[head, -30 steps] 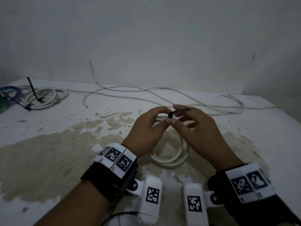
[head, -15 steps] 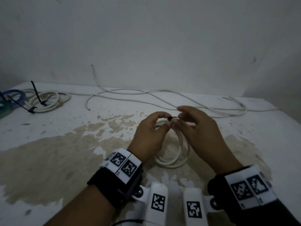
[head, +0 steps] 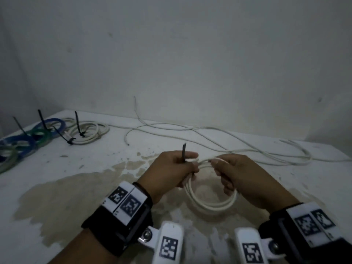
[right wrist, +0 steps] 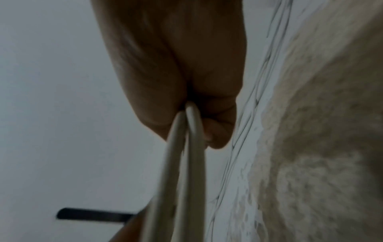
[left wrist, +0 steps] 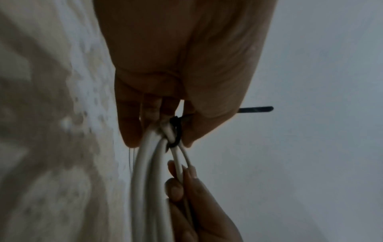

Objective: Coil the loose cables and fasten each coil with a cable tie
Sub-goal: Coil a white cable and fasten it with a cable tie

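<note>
Left hand [head: 172,169] pinches cable tie [left wrist: 175,131] — apparently cinched; right hand [head: 242,173] grips white coil [head: 211,202].

Bare room: stained table [head: 57,202], blank wall [head: 190,54]

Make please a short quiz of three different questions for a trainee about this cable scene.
1. True or false: the black cable tie already circles the white coil.
2. Which hand grips the tie's tail: A left hand, B right hand?
3. Fill in: the long white cable behind the hands lies ____ (coiled/loose).

Key: 1 true; 2 A; 3 loose.
</note>
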Action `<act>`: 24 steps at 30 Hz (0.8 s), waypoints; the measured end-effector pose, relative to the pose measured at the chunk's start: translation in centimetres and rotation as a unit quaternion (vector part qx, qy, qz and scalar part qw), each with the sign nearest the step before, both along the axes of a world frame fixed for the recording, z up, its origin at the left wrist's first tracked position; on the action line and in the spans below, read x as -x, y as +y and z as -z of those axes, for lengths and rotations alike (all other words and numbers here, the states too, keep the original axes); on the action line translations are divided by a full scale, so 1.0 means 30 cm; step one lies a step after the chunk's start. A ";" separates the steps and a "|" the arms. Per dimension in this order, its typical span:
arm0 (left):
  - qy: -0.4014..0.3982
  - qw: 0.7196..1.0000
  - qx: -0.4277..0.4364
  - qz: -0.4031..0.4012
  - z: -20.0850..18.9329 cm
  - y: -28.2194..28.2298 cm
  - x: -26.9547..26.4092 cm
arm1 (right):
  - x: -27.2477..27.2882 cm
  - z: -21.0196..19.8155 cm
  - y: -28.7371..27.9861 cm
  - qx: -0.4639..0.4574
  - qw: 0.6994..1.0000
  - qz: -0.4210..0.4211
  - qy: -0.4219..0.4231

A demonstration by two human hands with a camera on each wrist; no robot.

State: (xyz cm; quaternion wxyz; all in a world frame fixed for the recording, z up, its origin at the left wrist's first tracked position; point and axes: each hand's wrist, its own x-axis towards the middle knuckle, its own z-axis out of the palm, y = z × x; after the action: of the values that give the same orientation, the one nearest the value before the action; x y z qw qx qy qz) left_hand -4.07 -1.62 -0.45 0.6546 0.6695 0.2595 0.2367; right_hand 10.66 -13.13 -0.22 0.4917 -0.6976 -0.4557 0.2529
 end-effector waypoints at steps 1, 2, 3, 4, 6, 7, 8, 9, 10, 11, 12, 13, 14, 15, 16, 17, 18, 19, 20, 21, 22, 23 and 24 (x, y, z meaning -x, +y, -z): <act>0.017 1.000 -0.019 0.005 0.002 0.016 0.032 | 0.007 -0.008 0.024 0.028 0.999 -0.025 -0.007; 0.030 0.999 -0.028 0.004 0.005 0.035 0.062 | 0.018 -0.012 0.054 0.049 0.998 -0.042 -0.005; 0.034 0.999 -0.026 -0.004 0.008 0.053 0.092 | 0.035 -0.016 0.086 0.061 0.997 -0.055 0.007; 0.028 0.999 -0.013 -0.020 0.011 0.071 0.121 | 0.057 -0.018 0.124 0.065 0.996 -0.065 0.022; 0.001 0.997 0.028 -0.068 0.016 0.110 0.183 | 0.116 -0.023 0.202 0.048 0.995 -0.062 0.061; -0.017 0.994 0.047 -0.097 0.017 0.132 0.213 | 0.146 -0.020 0.242 0.031 0.995 -0.048 0.085; -0.038 0.989 0.061 -0.128 0.019 0.159 0.246 | 0.174 -0.015 0.278 0.011 0.993 -0.026 0.116; -0.059 0.983 0.071 -0.161 0.019 0.188 0.278 | 0.199 -0.008 0.313 -0.007 0.989 0.000 0.150; -0.083 0.974 0.078 -0.197 0.017 0.219 0.310 | 0.221 0.003 0.347 -0.022 0.982 0.025 0.185; -0.107 0.962 0.083 -0.236 0.015 0.255 0.343 | 0.242 0.013 0.376 -0.031 0.975 0.045 0.215; -0.135 0.948 0.090 -0.274 0.010 0.292 0.375 | 0.262 0.028 0.406 -0.030 0.969 0.064 0.238; -0.164 0.933 0.097 -0.305 0.004 0.332 0.407 | 0.284 0.041 0.430 -0.025 0.962 0.077 0.259; -0.190 0.920 0.103 -0.327 -0.003 0.374 0.437 | 0.306 0.057 0.452 -0.022 0.955 0.084 0.282; -0.211 0.908 0.104 -0.347 -0.010 0.417 0.466 | 0.324 0.074 0.470 -0.023 0.948 0.084 0.305; -0.229 0.895 0.106 -0.368 -0.015 0.459 0.491 | 0.337 0.092 0.484 -0.026 0.945 0.085 0.316; -0.244 0.882 0.110 -0.388 -0.020 0.502 0.514 | 0.345 0.108 0.496 -0.030 0.945 0.087 0.315; -0.257 0.869 0.116 -0.406 -0.018 0.548 0.532 | 0.348 0.122 0.503 -0.036 0.945 0.088 0.313; -0.264 0.858 0.120 -0.423 -0.014 0.588 0.544 | 0.349 0.129 0.507 -0.041 0.944 0.087 0.315; -0.267 0.848 0.123 -0.441 -0.006 0.623 0.551 | 0.348 0.135 0.507 -0.045 0.942 0.086 0.322; -0.265 0.840 0.126 -0.457 0.002 0.649 0.552 | 0.345 0.138 0.506 -0.048 0.940 0.087 0.327; -0.260 0.833 0.132 -0.470 0.013 0.672 0.548 | 0.340 0.142 0.505 -0.050 0.939 0.089 0.329; -0.245 0.830 0.138 -0.481 0.027 0.690 0.543 | 0.337 0.145 0.503 -0.050 0.938 0.091 0.330; -0.221 0.831 0.140 -0.491 0.041 0.699 0.535 | 0.332 0.151 0.501 -0.052 0.937 0.096 0.332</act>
State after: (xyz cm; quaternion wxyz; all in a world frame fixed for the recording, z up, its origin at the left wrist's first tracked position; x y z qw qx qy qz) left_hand -20.12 19.36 -1.69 0.5791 0.2848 0.4327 0.6295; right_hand 0.70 1.89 -4.74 0.6723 -0.5880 -0.2097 0.3977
